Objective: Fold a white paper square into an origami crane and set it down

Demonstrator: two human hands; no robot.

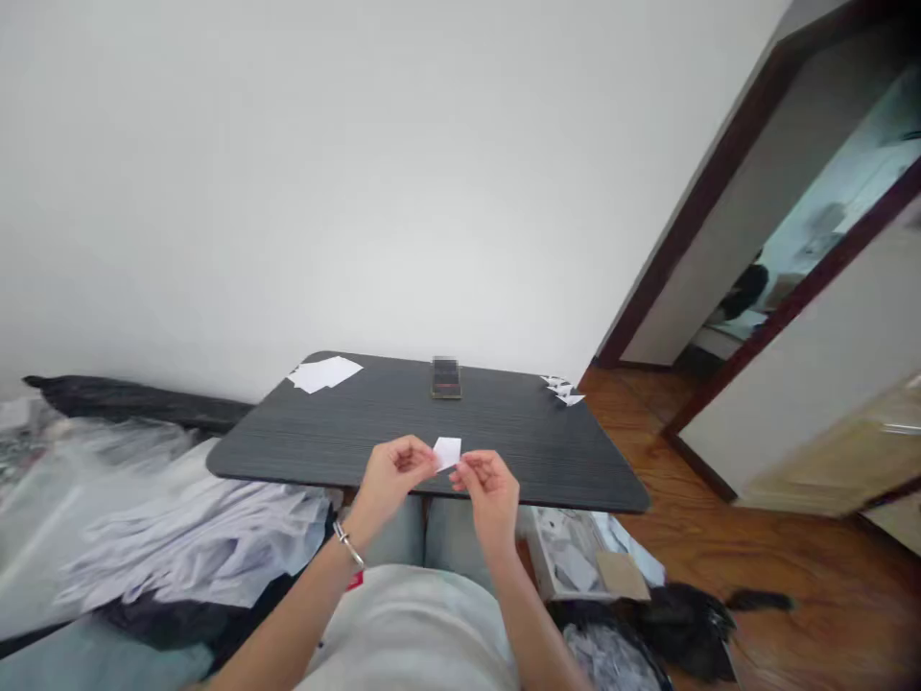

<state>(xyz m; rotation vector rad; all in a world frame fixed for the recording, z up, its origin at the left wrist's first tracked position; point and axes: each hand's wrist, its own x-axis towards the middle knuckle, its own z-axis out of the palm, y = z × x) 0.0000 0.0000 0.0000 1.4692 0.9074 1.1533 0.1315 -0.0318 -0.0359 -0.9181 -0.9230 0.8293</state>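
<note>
Paper: a small white paper slip (447, 453), held up in the air just above the near edge of the table, between the two hands, with its top corner standing clear of the fingers

Handling: judged light, thin and soft, it will bend or crease easily and offers little to grip, so it is best taken by its edges between finger pads, with a gentle pinch

Left: the left hand (392, 475) is nearly closed, its fingers curled and its thumb and forefinger gathered on the slip's left side, with a silver chain bracelet (348, 544) at the wrist

Right: the right hand (489, 494) is also nearly closed, pinching the slip's lower right side; the two hands stand just apart, with the slip bridging the gap

Table: a dark grey wood-grain tabletop (403, 427) lies beyond the hands, bearing a loose pile of white paper sheets (323, 374) at the far left corner, a blurred dark smartphone (446, 377) at the far edge, and small folded paper pieces (562, 389) at the far right corner

Below: a cardboard box (568, 557) sits on the floor to the right, beside a heap of black cloth (683, 624)
</note>
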